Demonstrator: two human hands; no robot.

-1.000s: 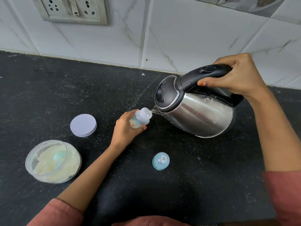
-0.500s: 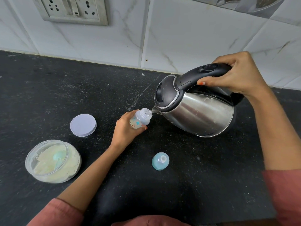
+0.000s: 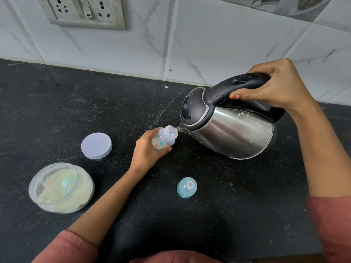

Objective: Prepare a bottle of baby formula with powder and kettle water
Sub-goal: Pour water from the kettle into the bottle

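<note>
My left hand [image 3: 147, 151] grips a small clear baby bottle [image 3: 164, 139] with printed marks, its open neck tilted to the right. My right hand [image 3: 277, 88] holds the black handle of a steel kettle [image 3: 230, 128], which is tipped left so its spout sits at the bottle's mouth. Water shows at the bottle's neck. The blue bottle cap with teat [image 3: 186, 187] lies on the black counter [image 3: 57, 107] in front of the bottle. A clear tub of pale formula powder [image 3: 61, 187] with a light blue scoop inside stands open at the left.
The tub's white lid [image 3: 96, 145] lies flat behind the tub. A tiled wall with a socket plate [image 3: 83, 11] runs along the back of the counter. The counter's front edge is near my body.
Both hands, the bottle and the kettle stay almost where they were; the kettle's tilt and spout position look the same.
</note>
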